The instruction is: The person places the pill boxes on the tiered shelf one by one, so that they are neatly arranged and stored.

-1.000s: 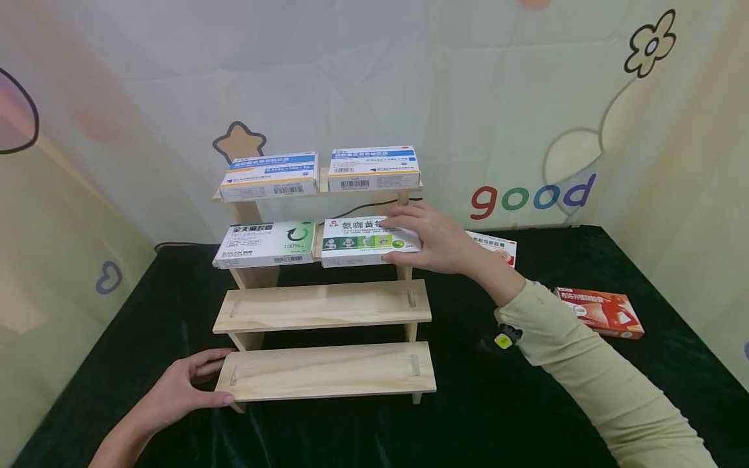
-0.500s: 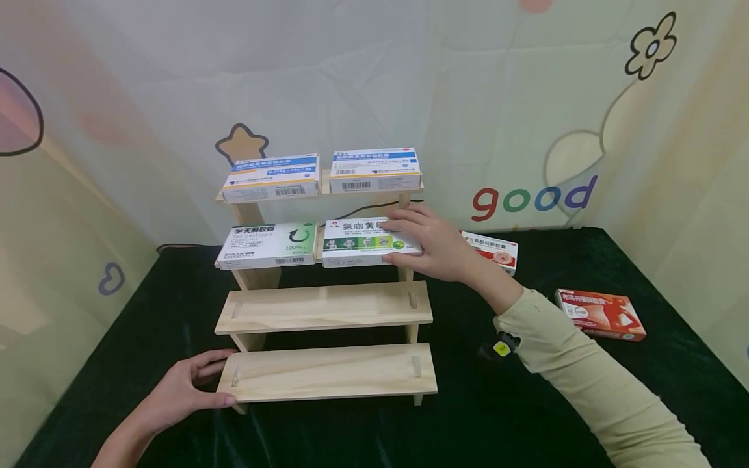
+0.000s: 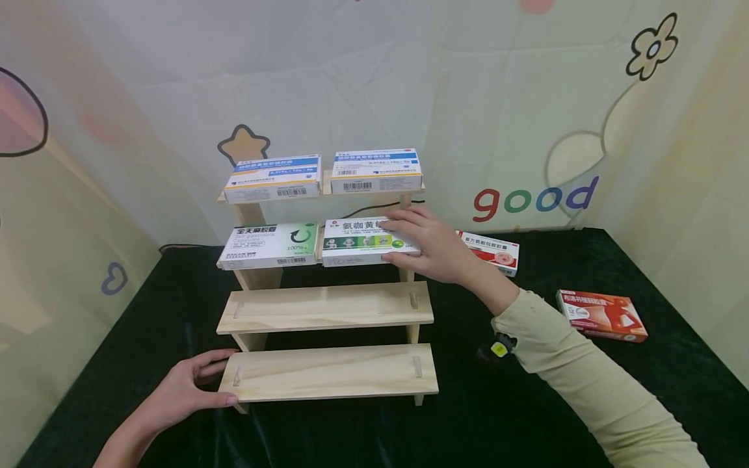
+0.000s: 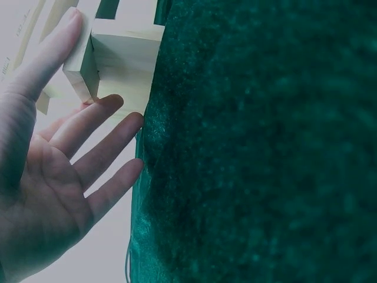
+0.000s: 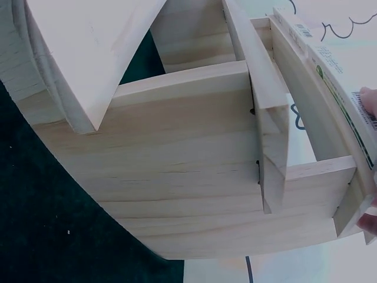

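A stepped wooden rack [image 3: 328, 374] stands on a dark green cloth. My right hand [image 3: 435, 250] grips the right end of a white and green medicine box [image 3: 351, 244] on the second tier from the top, thumb at the front and fingers over the top. That end is partly hidden by the fingers. In the right wrist view, the box's edge [image 5: 344, 88] runs along the shelf. My left hand [image 3: 184, 390] holds the left end of the lowest shelf, thumb along its front corner. In the left wrist view its other fingers [image 4: 103, 127] extend beside the wooden support.
Another white and green medicine box [image 3: 266, 247] lies left on the same tier. Two blue and white boxes [image 3: 272, 179] lie on the top tier. On the cloth at right are a white and red box [image 3: 494, 253] and a red box [image 3: 603, 315]. A patterned curtain hangs behind.
My right forearm has shifted slightly left, uncovering more of the white and red box behind it. Both hands keep their holds, and the boxes stay on their tiers.
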The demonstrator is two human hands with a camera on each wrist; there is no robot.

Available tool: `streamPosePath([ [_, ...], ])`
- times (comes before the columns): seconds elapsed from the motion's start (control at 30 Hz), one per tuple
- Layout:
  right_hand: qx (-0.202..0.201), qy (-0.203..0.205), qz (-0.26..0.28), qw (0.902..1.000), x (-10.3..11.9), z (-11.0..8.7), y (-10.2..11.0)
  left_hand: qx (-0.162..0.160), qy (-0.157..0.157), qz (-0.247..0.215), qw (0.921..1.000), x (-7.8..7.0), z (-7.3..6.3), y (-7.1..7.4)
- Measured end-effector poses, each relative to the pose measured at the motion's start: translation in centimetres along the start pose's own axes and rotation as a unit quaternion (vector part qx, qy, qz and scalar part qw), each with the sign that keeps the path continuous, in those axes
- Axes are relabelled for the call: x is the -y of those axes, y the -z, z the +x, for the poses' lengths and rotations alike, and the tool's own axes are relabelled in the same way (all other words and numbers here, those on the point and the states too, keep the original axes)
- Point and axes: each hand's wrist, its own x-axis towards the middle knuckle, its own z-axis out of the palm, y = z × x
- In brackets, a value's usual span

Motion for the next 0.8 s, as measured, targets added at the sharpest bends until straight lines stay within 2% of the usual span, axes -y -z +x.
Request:
streamPosePath([
  [0.33, -0.007, 0.012, -0.02, 0.9997, -0.15, -0.1, -0.08, 0.0, 0.011, 0.004, 0.9999, -0.08, 0.08, -0.11],
  [0.6, -0.018, 0.04, -0.043, 0.9981, -0.17, 0.35, 0.06, -0.005, 0.009, 0.008, 0.9999, -0.03, 0.14, -0.06],
  [0.8, -0.015, 0.043, -0.045, 0.9979, -0.21, 0.51, 0.13, -0.003, 0.009, 0.006, 0.9999, -0.02, 0.05, -0.1],
])
